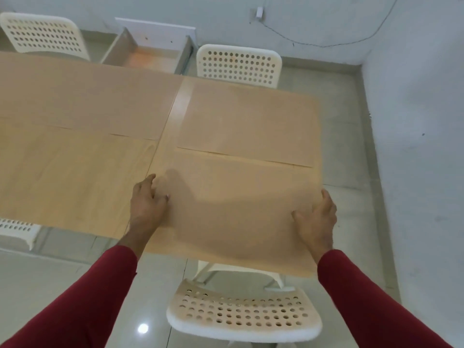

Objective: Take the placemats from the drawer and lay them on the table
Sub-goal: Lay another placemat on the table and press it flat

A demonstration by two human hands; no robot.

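Note:
A tan placemat [233, 209] lies flat on the near right part of the wooden table [75, 177]. My left hand [148, 204] holds its left edge with curled fingers. My right hand [317, 218] grips its right edge, thumb on top. A second placemat [248, 121] lies just beyond it at the far right, and a third placemat [82, 94] covers the far left. The drawer [148, 54] stands open behind the table, showing a bare wooden bottom.
White perforated chairs stand around the table: one chair [241, 315] right below me, one chair [238, 65] at the far right, one chair [42, 33] at the far left. A strip of bare tabletop [179, 109] runs between the mats. A grey wall [414, 121] is on the right.

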